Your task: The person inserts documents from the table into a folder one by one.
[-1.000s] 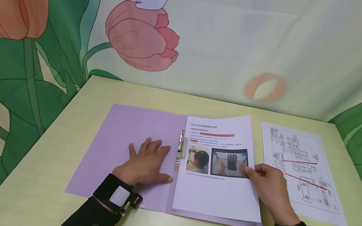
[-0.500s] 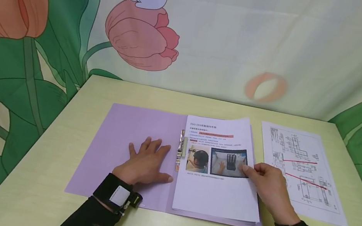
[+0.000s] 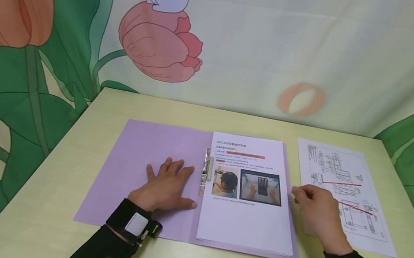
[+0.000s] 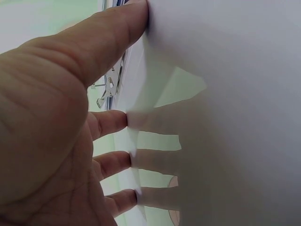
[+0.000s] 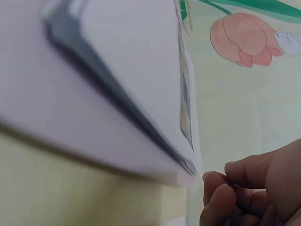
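Note:
A purple folder lies spread on the table, with a stack of printed pages flat on its right side. Beside the stack's left edge is a metal clip. My left hand rests on the folder's bare left side, fingers spread, thumb near the clip; the left wrist view shows this hand against the smooth cover. Just off the right edge of the pages, my right hand has curled fingers around nothing. In the right wrist view, that hand has thumb and fingertips close together.
A loose sheet with drawings and red lines lies right of the folder, partly behind my right hand. Behind the table hangs a curtain printed with flowers and leaves.
My right hand has let go of the top page's right edge and moved slightly right. The page's raised upper corner has dropped flat. My left hand has stayed in place.

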Motion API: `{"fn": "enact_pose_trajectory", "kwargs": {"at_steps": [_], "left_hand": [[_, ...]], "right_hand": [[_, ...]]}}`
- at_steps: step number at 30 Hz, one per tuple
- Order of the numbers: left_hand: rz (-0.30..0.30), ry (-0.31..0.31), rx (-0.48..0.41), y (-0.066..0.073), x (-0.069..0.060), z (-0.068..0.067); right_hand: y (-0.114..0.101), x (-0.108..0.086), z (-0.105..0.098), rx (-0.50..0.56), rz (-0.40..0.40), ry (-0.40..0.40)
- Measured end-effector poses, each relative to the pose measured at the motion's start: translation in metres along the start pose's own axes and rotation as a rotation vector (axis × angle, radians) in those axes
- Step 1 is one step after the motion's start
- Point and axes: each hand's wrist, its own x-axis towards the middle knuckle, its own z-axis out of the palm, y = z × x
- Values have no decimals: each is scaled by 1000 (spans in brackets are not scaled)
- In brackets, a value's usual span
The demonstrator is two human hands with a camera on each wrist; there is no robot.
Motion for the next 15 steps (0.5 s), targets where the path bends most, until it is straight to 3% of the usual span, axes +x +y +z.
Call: {"fn": "enact_pose_trajectory", "kwargs": {"at_steps": [5,11,15], "left_hand": [[3,-5,0,2,2,0],[2,1,10,3,4,-1],[-7,-4,20,4,4,-1]], "right_hand": [[24,5,-28,-55,5,66],[76,19,-76,-155,90,155],[110,27,-97,-250,159,123]]}}
